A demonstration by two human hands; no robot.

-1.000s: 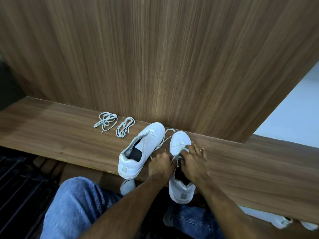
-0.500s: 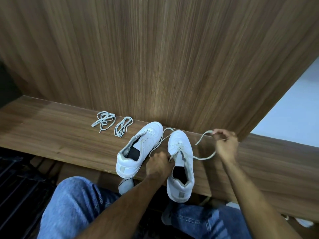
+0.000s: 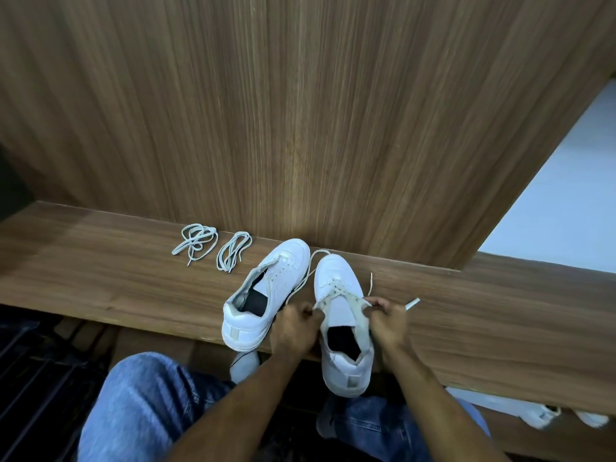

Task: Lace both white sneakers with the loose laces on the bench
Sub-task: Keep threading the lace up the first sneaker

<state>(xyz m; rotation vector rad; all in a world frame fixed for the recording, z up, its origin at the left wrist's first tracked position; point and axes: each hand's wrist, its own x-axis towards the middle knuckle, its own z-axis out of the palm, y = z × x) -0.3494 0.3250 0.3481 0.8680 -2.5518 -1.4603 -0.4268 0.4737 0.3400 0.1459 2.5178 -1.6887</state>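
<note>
On the bench [image 3: 100,281], the right sneaker [image 3: 343,315] is flanked by both hands; its lace [image 3: 336,291] is pinched by the left hand [image 3: 295,328] and the right hand [image 3: 388,323]. The other sneaker [image 3: 266,291] stands beside it, near two loose laces [image 3: 213,248].

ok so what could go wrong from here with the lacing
1. The right sneaker has its heel hanging past the bench edge; a hard tug from the left hand or right hand could tip it off.
2. One lace end trails between the shoes under the left sneaker side and may snag there.
3. The two spare lace bundles lie close together and could tangle when picked up.
</note>
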